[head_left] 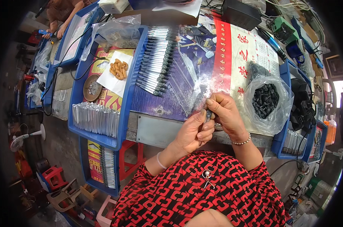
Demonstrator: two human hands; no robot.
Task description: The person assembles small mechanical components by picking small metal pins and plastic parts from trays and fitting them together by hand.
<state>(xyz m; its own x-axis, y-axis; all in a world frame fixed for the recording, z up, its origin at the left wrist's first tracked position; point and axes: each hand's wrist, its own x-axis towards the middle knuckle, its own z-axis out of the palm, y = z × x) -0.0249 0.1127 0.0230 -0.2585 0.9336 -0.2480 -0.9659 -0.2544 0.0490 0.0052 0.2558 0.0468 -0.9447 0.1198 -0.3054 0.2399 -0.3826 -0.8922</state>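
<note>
At the near edge of the table, both my hands meet around one slim dark-ended metal rod (207, 117). My left hand (194, 130) wraps its fingers and thumb about the rod, and the lower tip pokes out beneath them. My right hand (225, 111) pinches the upper end, mostly covered by the fingertips. To the left, many similar silver rods with dark ends (156, 60) lie side by side in a long row. On the right, an open clear plastic bag (251, 113) holds small black pieces (266, 100). White grains (206, 87) are scattered just beyond my hands.
A blue tray (128, 98) at left holds silver strips (96, 119), a round dish (92, 87) and brown twisted snacks (119, 69) on white paper. Another blue tray (279, 149) stands at right. A black box (241, 14) sits behind. Another person's hand (60, 32) works far left.
</note>
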